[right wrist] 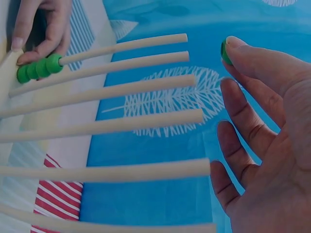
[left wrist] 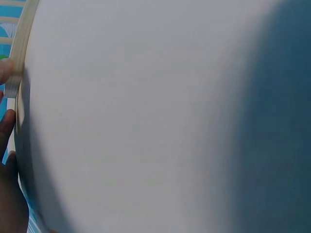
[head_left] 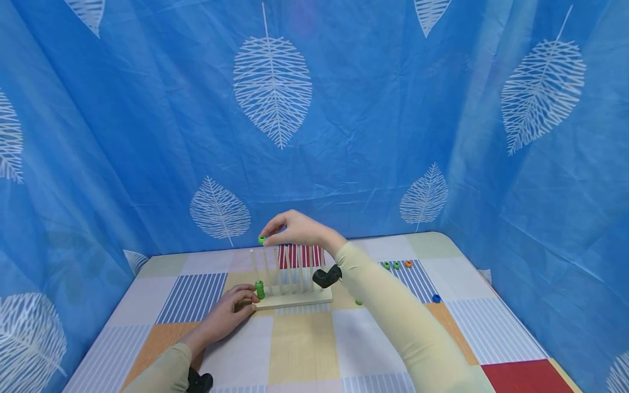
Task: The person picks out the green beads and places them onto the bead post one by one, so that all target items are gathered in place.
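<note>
Green round bead (head_left: 261, 240), pinched in grip of right hand (head_left: 302, 229) | just above peg tips (right wrist: 188, 80) of pale wooden peg rack (head_left: 295, 300) | left hand (head_left: 228, 311) holds rack end beside stacked green beads (head_left: 259, 290) | step: likely threading beads onto pegs | next: align hole with peg, lower, release

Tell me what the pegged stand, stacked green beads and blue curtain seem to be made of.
Pegged stand: probably unpainted wood, judging by its pale, matte surface. Stacked green beads: smooth, evenly coloured; painted wood or plastic, unclear which. Blue curtain: likely thin synthetic fabric, given its soft folds and slight sheen.
</note>
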Tool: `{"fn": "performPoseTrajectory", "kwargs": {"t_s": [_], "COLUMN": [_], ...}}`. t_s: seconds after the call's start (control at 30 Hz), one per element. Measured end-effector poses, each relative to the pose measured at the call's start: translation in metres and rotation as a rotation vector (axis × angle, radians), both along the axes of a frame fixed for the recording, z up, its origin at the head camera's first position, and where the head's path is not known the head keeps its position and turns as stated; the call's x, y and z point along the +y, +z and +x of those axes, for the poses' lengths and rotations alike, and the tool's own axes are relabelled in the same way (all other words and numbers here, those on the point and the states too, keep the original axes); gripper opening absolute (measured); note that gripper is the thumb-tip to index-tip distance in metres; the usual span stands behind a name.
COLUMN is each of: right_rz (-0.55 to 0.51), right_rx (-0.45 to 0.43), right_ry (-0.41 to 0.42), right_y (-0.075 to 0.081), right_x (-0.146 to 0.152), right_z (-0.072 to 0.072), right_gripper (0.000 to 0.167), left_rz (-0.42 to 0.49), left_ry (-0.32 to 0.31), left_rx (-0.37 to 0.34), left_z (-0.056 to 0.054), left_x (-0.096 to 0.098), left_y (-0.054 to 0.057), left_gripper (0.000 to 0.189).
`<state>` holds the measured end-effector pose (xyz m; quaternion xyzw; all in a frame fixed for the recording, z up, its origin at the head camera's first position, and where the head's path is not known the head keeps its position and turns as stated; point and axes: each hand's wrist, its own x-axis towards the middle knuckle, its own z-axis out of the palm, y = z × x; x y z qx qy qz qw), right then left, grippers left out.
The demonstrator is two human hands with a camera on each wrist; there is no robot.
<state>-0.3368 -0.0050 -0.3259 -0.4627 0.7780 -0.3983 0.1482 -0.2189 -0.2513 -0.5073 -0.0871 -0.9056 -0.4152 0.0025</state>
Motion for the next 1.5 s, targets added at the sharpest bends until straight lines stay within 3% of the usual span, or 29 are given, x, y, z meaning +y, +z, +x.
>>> {"fn": "performPoseTrajectory", "kwargs": {"t_s": [0.33, 0.8, 1.5], "right_rz": [0.006, 0.005, 0.008], "right_rx": [0.014, -0.031, -0.063], "right_ry": [0.020, 0.027, 0.018], "right_y": [-0.007, -0.015, -0.014], "right_x": [-0.014, -0.025, -0.028], "right_z": [-0.002, 0.002, 0.003], "right_gripper": [0.024, 0.023, 0.022], "left_rz": [0.004, 0.010, 0.009], "left_ry": [-0.011, -0.002, -0.025], "left_rx": [-0.015, -0.016, 0.007], "left_z": [-0.002, 0.001, 0.001], "left_x": [0.000, 0.001, 0.001], "left_y": [0.001, 0.000, -0.001], "left_gripper": [0.006, 0.006, 0.008]}}
